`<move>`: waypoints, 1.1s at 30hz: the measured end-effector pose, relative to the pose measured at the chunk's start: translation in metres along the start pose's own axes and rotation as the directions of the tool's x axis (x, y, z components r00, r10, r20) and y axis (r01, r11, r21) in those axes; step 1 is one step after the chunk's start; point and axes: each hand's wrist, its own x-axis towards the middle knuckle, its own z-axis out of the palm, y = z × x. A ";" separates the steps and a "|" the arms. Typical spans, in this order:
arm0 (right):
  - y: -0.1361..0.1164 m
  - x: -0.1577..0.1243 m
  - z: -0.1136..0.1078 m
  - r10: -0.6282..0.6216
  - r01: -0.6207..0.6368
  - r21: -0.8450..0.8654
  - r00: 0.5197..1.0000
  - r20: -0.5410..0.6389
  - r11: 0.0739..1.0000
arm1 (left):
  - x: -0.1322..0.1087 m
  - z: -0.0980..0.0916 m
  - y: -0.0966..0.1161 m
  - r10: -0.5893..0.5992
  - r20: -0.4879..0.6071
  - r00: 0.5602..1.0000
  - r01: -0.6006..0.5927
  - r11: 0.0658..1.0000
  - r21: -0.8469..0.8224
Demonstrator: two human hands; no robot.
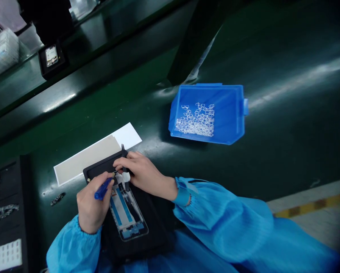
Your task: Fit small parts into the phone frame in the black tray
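A phone frame (123,212) with blue strips lies in a black tray (155,223) in front of me. My left hand (92,204) is closed around a slim blue-handled tool (102,189), its thin tip at the frame's upper end. Across from it, my right hand (144,174) grips black tweezers (123,153), whose points face away from me. Something small and white (126,177) shows at the right fingertips; I cannot make out what it is. Both hands meet over the top of the frame, and the fingers hide part of it.
A blue bin (229,113) with many small clear square pieces stands right of centre. Behind the tray lies a white-edged sheet (87,157). Black trays (11,216) with dark parts are at left. Another phone part (51,56) sits on the raised ledge (93,41).
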 end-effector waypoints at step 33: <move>-0.010 -0.014 -0.008 0.410 -0.337 0.529 0.912 -0.023 0.779 | -0.020 0.004 -0.021 0.015 0.282 0.959 -0.116 0.931 0.345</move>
